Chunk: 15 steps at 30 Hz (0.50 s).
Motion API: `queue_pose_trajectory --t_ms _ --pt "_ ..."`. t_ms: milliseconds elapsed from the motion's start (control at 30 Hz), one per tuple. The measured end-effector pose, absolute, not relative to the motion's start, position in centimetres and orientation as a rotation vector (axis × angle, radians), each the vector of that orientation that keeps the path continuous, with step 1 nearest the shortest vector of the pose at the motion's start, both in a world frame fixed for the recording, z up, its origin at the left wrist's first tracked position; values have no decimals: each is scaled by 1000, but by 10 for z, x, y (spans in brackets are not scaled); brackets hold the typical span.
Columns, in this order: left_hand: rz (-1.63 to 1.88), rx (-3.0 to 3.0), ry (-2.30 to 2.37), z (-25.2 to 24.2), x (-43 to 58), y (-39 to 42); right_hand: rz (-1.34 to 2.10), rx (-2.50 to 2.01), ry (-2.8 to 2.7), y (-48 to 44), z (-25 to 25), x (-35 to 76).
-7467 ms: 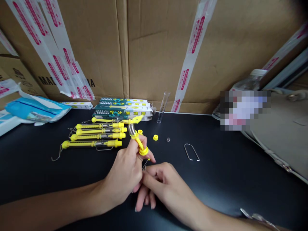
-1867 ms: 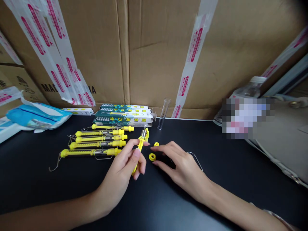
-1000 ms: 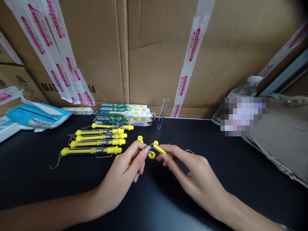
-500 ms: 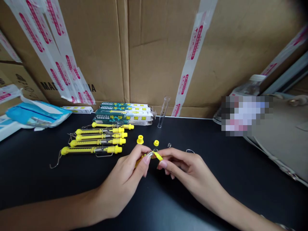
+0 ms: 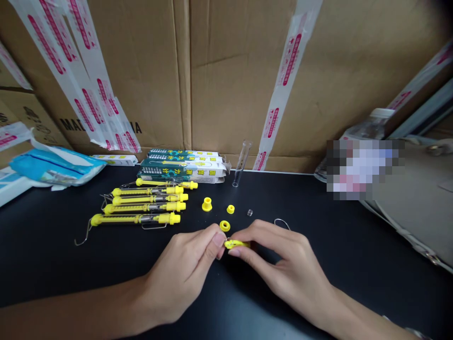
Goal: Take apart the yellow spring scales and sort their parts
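My left hand [image 5: 180, 274] and my right hand [image 5: 283, 264] meet low over the black bench, fingertips almost touching. Between them, a yellow plastic spring-scale part [image 5: 236, 244] shows, pinched by my right fingers. A bit of metal glints by my left fingertips, and whatever the left hand holds is mostly hidden. A yellow ring [image 5: 224, 225] lies just above my hands. Farther back are a yellow cap [image 5: 207, 204], a smaller yellow cap [image 5: 230, 208] and a tiny metal spring [image 5: 249, 212]. A bent wire hook [image 5: 282, 223] sits partly behind my right hand.
Several assembled yellow spring scales [image 5: 141, 203] lie side by side on the left. Behind them are stacked teal-and-white boxes [image 5: 184, 166] and a glass tube [image 5: 239, 163]. A blue packet [image 5: 53, 167] lies far left, a bag [image 5: 414, 203] right, and a cardboard wall [image 5: 230, 80] behind.
Both hands have dropped closer to me, carrying the yellow part with them. The yellow ring they were covering now shows on the bench.
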<state>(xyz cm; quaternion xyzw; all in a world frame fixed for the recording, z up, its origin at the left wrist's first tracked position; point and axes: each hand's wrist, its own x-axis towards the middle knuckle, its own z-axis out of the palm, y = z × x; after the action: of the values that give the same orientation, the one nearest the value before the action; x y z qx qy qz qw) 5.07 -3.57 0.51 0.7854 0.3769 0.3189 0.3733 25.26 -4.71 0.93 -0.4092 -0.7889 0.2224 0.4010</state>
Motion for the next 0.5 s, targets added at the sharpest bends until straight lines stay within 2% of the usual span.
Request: queue_pose_trajectory --t_ms 167,500 --pt "761 2058 1062 9 52 -36 339 -980 -2009 -48 10 253" --pt "699 2108 1048 9 52 -37 289 -978 -2020 -46 10 254"
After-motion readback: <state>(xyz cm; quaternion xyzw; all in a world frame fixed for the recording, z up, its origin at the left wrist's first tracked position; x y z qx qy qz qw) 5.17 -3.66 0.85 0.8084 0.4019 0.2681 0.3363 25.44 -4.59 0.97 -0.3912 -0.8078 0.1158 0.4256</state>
